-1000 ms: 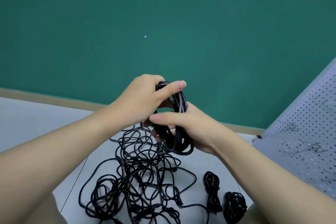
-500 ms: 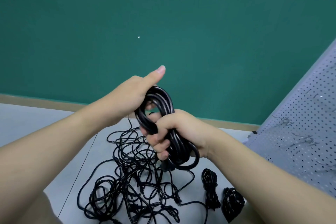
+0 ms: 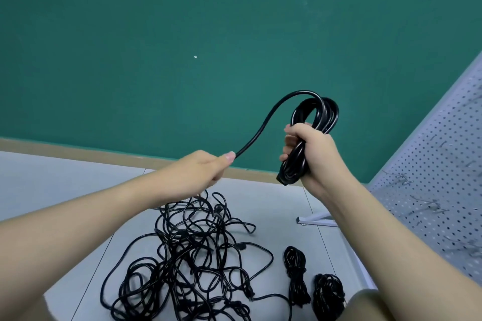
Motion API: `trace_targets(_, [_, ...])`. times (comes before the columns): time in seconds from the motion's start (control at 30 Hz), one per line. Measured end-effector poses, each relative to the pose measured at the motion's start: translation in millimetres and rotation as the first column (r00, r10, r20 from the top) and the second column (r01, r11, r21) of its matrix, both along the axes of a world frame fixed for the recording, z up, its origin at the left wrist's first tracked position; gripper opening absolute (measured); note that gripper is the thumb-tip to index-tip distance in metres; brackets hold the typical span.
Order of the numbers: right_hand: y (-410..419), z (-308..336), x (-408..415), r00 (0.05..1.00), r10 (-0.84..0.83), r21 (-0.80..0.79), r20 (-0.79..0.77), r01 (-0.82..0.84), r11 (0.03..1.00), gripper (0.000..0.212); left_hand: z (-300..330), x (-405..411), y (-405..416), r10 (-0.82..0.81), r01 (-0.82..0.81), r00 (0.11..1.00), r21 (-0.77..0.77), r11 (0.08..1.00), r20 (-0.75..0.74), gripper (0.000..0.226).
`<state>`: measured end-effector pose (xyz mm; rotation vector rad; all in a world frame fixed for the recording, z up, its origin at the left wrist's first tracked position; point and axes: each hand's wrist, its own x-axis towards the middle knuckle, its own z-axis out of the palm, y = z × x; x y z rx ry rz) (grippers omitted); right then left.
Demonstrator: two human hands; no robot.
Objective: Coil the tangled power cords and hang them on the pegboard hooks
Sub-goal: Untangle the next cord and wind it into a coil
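Right hand (image 3: 310,154) is clenched round the middle of a coiled black power cord (image 3: 317,122), smooth and glossy, its loops standing up above the fist; left hand (image 3: 200,172) pinches the loose tail, which arcs over to the coil. Below on the grey floor (image 3: 78,203): a tangled heap of thin black cords (image 3: 190,255), two bundled cords (image 3: 296,276) beside it. Perforated grey pegboard (image 3: 438,190) with wire hooks leans at right; matte green wall (image 3: 182,34) behind.
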<state>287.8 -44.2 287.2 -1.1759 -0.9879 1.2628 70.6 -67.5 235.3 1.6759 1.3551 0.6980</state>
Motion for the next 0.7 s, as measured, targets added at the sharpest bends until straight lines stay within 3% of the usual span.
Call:
trace_targets(0.13, [-2.9,-6.4,-5.2,0.966,0.223,0.011,-0.132,-0.224,0.975,0.011,7.9,18.0,-13.0,-0.078,0.080,0.996,-0.046,0.996,0.045,0.063])
trace_targets(0.23, [-7.5,-10.7,-14.9,0.929,0.356,-0.008,-0.099,-0.358,0.934,0.028,13.0,32.2,-20.4,-0.107,0.116,0.988,-0.070,0.991,0.113,0.063])
trace_targets(0.47, [-6.3,-9.3,-20.8,0.868,0.470,-0.007,-0.157,-0.477,0.879,0.019,17.9,36.6,-34.6,-0.213,0.230,0.969,-0.140,0.963,0.126,0.061])
trace_targets(0.6, [-8.1,-0.2,-19.6,0.806,0.525,-0.005,-0.275,-0.547,0.837,0.023,18.1,25.9,-32.8,-0.269,0.284,0.958,-0.180,0.942,0.102,0.063])
trace_targets(0.7, [-2.7,8.6,-12.5,0.790,0.519,0.075,-0.326,-0.525,0.847,0.020,16.7,10.6,-27.6,-0.250,0.247,0.968,-0.058,0.967,-0.033,0.063])
